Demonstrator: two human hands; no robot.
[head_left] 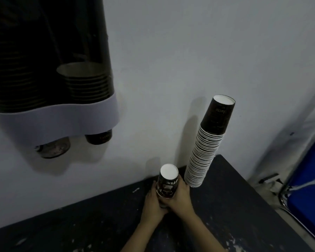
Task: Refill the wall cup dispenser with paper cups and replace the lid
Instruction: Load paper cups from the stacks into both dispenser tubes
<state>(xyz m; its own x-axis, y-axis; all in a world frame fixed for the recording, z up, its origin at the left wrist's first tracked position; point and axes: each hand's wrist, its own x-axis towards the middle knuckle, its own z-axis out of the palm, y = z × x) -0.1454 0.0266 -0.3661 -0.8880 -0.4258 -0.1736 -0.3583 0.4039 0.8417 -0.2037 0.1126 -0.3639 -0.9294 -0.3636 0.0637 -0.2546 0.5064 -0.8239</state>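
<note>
A: What hangs at far left?

B: A wall cup dispenser (58, 113), dark smoked tubes over a pale base. Two cup bottoms poke out below: a blurred one (53, 149) and a dark one (99, 136) whose red print is too small to read. Inside the right tube, a nested cup stack (87, 82) shows about ten rims.

A: And at the dark table (80, 220)?

B: The left hand (153, 204) and right hand (182, 198) are curled together around one short stack of upside-down cups (167, 180), held just above the table; letters "FFEE" and "Coffee" are partly legible.

A: Further right?

B: One tall stack of inverted cups (206, 142) leans by the wall, top cup reading "latte" upside down. A blue chair (311, 179) sits at the right edge.
</note>
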